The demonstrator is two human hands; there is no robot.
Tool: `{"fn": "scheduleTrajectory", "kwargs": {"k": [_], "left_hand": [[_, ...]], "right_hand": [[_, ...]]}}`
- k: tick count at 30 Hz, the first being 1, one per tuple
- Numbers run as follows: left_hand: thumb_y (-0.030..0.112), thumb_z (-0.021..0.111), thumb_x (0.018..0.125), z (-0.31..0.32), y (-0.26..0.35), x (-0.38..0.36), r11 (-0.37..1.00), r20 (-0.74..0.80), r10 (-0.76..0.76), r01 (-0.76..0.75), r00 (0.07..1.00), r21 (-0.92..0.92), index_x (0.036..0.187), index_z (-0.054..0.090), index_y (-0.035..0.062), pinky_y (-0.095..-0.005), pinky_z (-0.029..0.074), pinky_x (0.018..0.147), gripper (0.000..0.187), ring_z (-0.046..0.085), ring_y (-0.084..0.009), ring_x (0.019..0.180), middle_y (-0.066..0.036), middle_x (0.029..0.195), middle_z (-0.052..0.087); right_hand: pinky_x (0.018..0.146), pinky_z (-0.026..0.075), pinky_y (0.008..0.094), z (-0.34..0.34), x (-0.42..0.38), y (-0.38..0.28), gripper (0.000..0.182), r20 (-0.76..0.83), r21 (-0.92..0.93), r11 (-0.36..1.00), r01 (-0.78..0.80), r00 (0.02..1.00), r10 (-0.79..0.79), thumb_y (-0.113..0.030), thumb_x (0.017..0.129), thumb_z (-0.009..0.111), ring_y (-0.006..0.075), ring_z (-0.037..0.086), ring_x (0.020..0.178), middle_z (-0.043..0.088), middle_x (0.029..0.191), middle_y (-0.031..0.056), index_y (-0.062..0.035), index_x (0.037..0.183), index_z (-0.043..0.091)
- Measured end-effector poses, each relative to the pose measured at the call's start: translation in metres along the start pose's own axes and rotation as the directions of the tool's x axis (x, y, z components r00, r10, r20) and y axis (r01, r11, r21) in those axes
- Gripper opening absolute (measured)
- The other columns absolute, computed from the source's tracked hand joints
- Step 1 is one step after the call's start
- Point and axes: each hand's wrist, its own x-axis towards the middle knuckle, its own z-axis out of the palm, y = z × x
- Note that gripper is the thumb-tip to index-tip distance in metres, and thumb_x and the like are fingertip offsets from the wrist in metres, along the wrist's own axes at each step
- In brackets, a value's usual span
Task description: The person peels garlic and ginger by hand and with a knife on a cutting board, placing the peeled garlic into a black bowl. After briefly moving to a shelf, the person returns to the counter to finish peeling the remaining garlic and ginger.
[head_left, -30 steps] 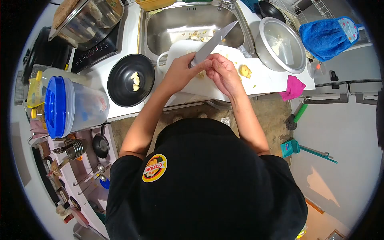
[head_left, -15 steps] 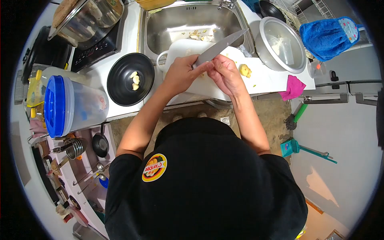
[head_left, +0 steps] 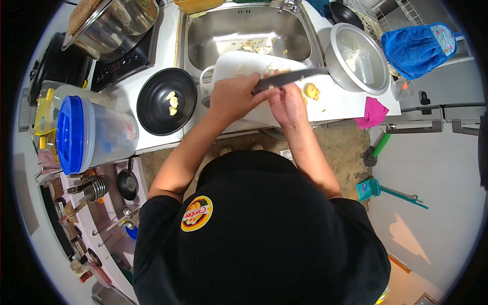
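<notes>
My left hand [head_left: 231, 99] is wrapped round the handle of a large knife [head_left: 295, 77], whose blade points right across the white cutting board [head_left: 229, 67]. My right hand [head_left: 288, 107] is palm up just below the blade, close to my left thumb. Its fingers are bent and partly hidden by the blade; what they hold is too small to make out. A yellowish piece of ginger [head_left: 311, 91] lies right of my right hand. Several peeled cloves [head_left: 173, 103] rest in a black bowl [head_left: 147, 119] to the left.
Behind the board is a steel sink [head_left: 203, 35] with peelings in it. A metal basin [head_left: 335, 51] stands at the right, near a pink cloth [head_left: 372, 112]. To the left are a blue-lidded container [head_left: 71, 134], a cooktop [head_left: 119, 67] and a steel pot [head_left: 119, 25].
The knife has swung from pointing up and right to lying nearly level, its dark side now showing. My left hand has rolled over, and my right hand has turned palm up and shifted slightly left.
</notes>
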Motion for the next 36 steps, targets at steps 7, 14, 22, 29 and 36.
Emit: {"fn": "scheduleTrajectory", "kwargs": {"k": [7, 14, 22, 29, 36], "left_hand": [[0.053, 0.064, 0.081, -0.005, -0.007, 0.007, 0.908, 0.187, -0.408, 0.419, 0.894, -0.022, 0.096, 0.061, 0.0019, -0.0439, 0.047, 0.061, 0.054, 0.064, -0.035, 0.067, -0.018, 0.069, 0.063], [0.051, 0.06, 0.084, -0.002, -0.043, 0.001, 0.883, 0.301, -0.445, 0.469, 0.844, -0.011, 0.109, 0.056, 0.0, -0.0445, 0.049, 0.07, 0.057, 0.064, -0.0362, 0.08, -0.02, 0.085, 0.065], [0.055, 0.059, 0.086, 0.002, -0.005, 0.003, 0.545, 0.389, -0.432, 0.58, 0.813, -0.605, 0.098, 0.057, -0.0018, -0.028, 0.042, 0.049, 0.058, 0.052, -0.0123, 0.052, -0.007, 0.066, 0.055], [0.05, 0.062, 0.087, 0.003, 0.007, 0.005, 0.469, 0.341, -0.451, 0.545, 0.825, -0.695, 0.095, 0.059, -0.0004, -0.0264, 0.038, 0.045, 0.051, 0.049, -0.0093, 0.048, -0.003, 0.062, 0.053], [0.047, 0.061, 0.089, 0.0, 0.012, 0.003, 0.612, 0.209, -0.437, 0.46, 0.875, -0.643, 0.09, 0.06, -0.0024, -0.0319, 0.041, 0.049, 0.049, 0.052, -0.0145, 0.052, -0.008, 0.063, 0.056]], "right_hand": [[0.078, 0.05, 0.0262, -0.027, 0.012, -0.014, 0.017, 0.042, -0.102, 0.994, 0.039, 0.999, -0.035, -0.009, 0.095, 0.055, 0.0132, 0.059, 0.084, 0.06, 0.098, 0.0082, -0.0002, 0.109, 0.055], [0.078, 0.052, 0.0259, -0.02, 0.009, -0.014, 0.017, 0.093, -0.178, 0.976, 0.127, 0.989, -0.112, 0.0, 0.091, 0.058, 0.0143, 0.063, 0.083, 0.062, 0.099, 0.0109, 0.0004, 0.108, 0.055], [0.088, 0.051, 0.0299, -0.009, 0.002, 0.005, 0.019, 0.167, -0.06, 0.987, 0.149, 0.976, -0.137, 0.002, 0.089, 0.059, 0.0197, 0.063, 0.094, 0.063, 0.104, 0.0129, 0.0002, 0.108, 0.054], [0.092, 0.048, 0.0307, -0.003, -0.004, 0.015, 0.018, 0.226, -0.005, 0.984, 0.181, 0.958, -0.175, 0.001, 0.091, 0.057, 0.0187, 0.061, 0.1, 0.062, 0.108, 0.0132, 0.0013, 0.109, 0.053], [0.093, 0.047, 0.0263, 0.003, -0.012, 0.018, 0.026, 0.25, 0.029, 0.994, 0.108, 0.962, -0.111, -0.005, 0.091, 0.059, 0.015, 0.059, 0.1, 0.061, 0.109, 0.0083, -0.0006, 0.116, 0.051]]}}
